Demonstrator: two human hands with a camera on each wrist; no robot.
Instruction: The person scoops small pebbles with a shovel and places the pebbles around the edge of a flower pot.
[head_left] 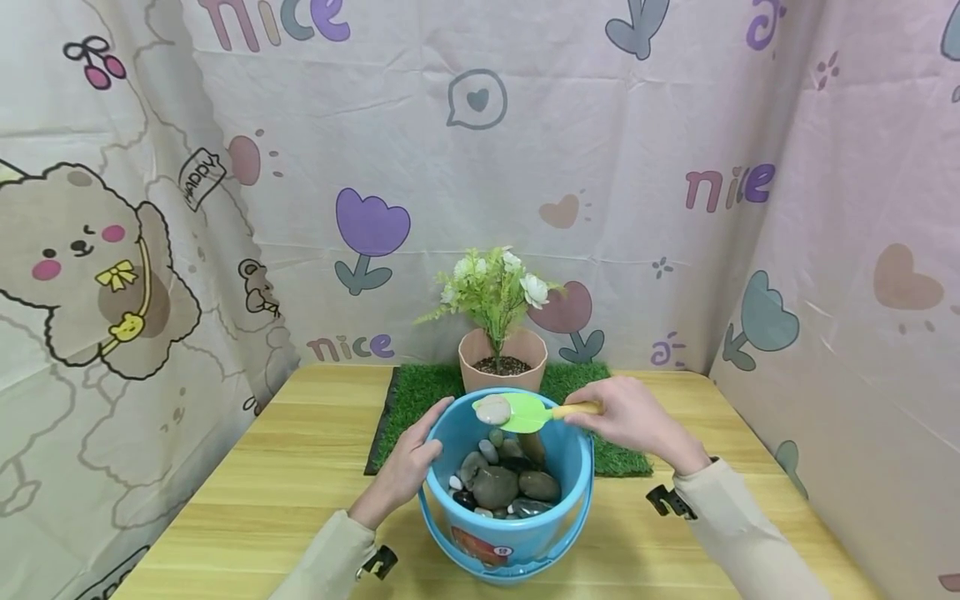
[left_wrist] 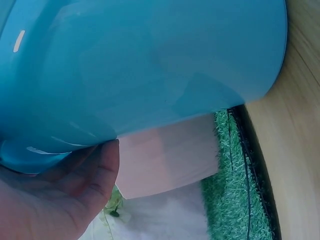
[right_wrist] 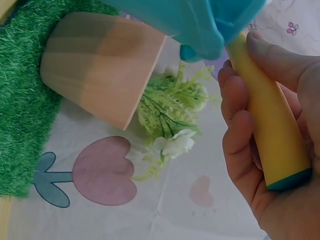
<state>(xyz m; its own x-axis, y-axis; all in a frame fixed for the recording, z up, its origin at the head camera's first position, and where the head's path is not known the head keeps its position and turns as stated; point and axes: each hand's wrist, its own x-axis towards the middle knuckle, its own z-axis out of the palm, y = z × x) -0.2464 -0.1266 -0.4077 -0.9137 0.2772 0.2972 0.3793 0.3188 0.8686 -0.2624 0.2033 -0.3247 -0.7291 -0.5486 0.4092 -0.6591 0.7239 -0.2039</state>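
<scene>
Printed cloth [head_left: 420,167] hung behind the table [head_left: 300,467] as the left hand [head_left: 401,467], fingers extended, touched the bucket [head_left: 540,537], and the right hand [head_left: 633,417] gripped the overhanging shovel [head_left: 531,415] by its handle [head_left: 573,409], likely its surest hold, beneath a seemingly slippery stone [head_left: 492,410].

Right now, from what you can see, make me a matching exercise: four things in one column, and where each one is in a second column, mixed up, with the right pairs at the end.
Column one:
1. Scoop
2. Large pale stone
3. Pink flowerpot
4. Left hand

Column two:
A. Lying on the scoop
B. Against the side of the blue bucket
C. Gripped by the right hand
D. On the green mat

Pairs: 1-C, 2-A, 3-D, 4-B.
</scene>
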